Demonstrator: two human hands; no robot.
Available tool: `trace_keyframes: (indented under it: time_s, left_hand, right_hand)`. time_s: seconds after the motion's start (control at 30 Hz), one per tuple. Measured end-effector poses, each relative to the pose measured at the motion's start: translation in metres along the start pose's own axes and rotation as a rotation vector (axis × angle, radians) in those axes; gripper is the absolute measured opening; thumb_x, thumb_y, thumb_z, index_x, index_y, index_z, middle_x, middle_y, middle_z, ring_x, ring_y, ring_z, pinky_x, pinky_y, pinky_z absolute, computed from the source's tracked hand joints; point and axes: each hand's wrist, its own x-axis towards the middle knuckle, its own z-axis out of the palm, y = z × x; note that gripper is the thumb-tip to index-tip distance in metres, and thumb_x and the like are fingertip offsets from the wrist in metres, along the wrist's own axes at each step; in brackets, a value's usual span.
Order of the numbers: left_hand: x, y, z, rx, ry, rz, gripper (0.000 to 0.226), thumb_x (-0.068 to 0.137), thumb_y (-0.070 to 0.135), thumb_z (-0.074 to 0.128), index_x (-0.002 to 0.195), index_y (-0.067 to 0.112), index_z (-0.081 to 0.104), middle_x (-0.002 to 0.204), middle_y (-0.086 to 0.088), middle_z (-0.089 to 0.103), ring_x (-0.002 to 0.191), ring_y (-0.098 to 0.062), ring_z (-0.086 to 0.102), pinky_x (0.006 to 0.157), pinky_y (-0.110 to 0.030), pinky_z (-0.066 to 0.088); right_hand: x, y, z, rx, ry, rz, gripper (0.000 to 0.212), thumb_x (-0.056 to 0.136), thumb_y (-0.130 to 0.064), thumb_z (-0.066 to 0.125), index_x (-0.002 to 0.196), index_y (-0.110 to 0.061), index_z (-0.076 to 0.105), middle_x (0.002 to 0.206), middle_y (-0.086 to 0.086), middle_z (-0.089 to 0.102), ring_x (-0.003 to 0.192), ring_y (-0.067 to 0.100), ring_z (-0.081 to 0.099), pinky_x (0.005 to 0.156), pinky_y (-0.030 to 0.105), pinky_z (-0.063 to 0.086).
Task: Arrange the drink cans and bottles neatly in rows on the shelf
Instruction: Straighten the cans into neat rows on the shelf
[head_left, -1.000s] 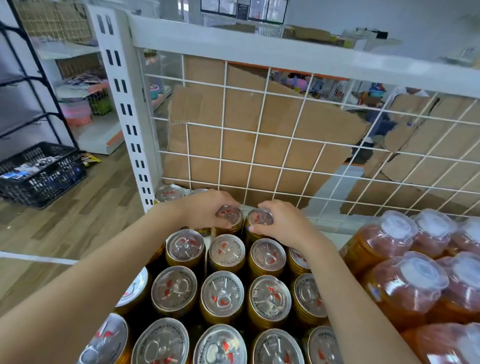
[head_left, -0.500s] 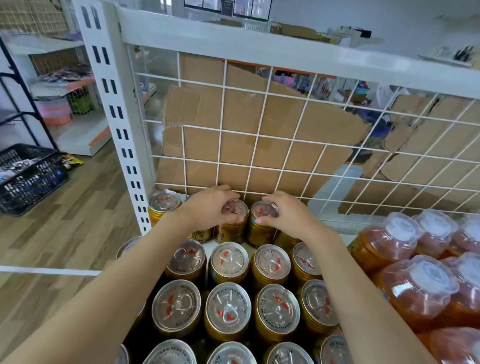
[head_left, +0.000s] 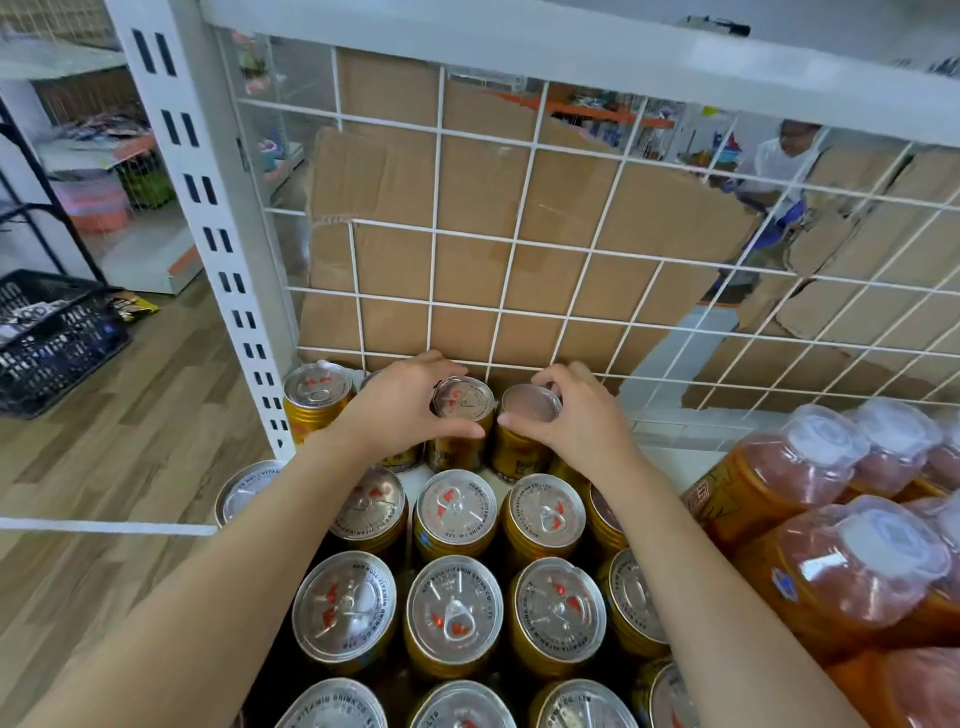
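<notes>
Gold drink cans with silver pull-tab lids stand in rows on the white shelf (head_left: 670, 457). My left hand (head_left: 400, 410) grips the rim of one back-row can (head_left: 460, 415), fingers and thumb curled round its top. My right hand (head_left: 576, 415) grips the neighbouring can (head_left: 524, 421) the same way. Both cans stand upright and close together against the wire-grid back panel (head_left: 519, 244). Another gold can (head_left: 314, 397) stands alone at the back left corner. Several more cans (head_left: 454, 613) fill the rows nearer me.
Orange bottles with clear plastic caps (head_left: 810, 561) crowd the shelf's right side. Cardboard (head_left: 467, 208) stands behind the grid. A slotted white upright (head_left: 208, 218) marks the left edge. A black basket (head_left: 47, 338) sits on the wooden floor at left. A person (head_left: 774, 171) crouches beyond the grid.
Both hands have pushed their cans further back toward the wire grid. The view has moved closer and tilted down over the shelf.
</notes>
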Motion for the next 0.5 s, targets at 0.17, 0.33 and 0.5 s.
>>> trace_keyframes:
  time_s: [0.17, 0.33, 0.5]
  left_hand:
    - [-0.0026, -0.0060, -0.0039, -0.069, -0.064, 0.029, 0.067, 0.078, 0.043, 0.071, 0.135, 0.019, 0.047, 0.128, 0.002, 0.054, 0.116, -0.015, 0.051, 0.099, -0.033, 0.041]
    - [-0.0013, -0.0032, -0.0027, -0.101, 0.009, 0.014, 0.062, 0.074, 0.039, 0.075, 0.128, 0.017, 0.054, 0.117, 0.003, 0.059, 0.109, -0.012, 0.054, 0.093, -0.027, 0.043]
    - [0.0003, -0.0041, -0.0008, -0.064, 0.057, 0.001, 0.066, 0.067, 0.044, 0.078, 0.123, 0.016, 0.058, 0.115, 0.003, 0.061, 0.106, -0.012, 0.056, 0.090, -0.026, 0.043]
  right_hand:
    - [-0.0018, 0.0047, -0.0037, 0.096, -0.046, -0.053, 0.055, 0.078, -0.049, 0.066, 0.126, -0.024, 0.051, 0.110, -0.005, 0.049, 0.102, 0.013, 0.051, 0.080, 0.026, 0.041]
    - [-0.0016, 0.0065, -0.0031, 0.106, -0.019, -0.073, 0.054, 0.079, -0.044, 0.067, 0.126, -0.023, 0.053, 0.116, -0.002, 0.053, 0.105, 0.014, 0.051, 0.081, 0.024, 0.039]
    - [-0.0007, 0.0061, -0.0010, 0.088, 0.030, -0.059, 0.053, 0.078, -0.047, 0.068, 0.124, -0.023, 0.055, 0.113, -0.003, 0.054, 0.103, 0.013, 0.052, 0.080, 0.024, 0.039]
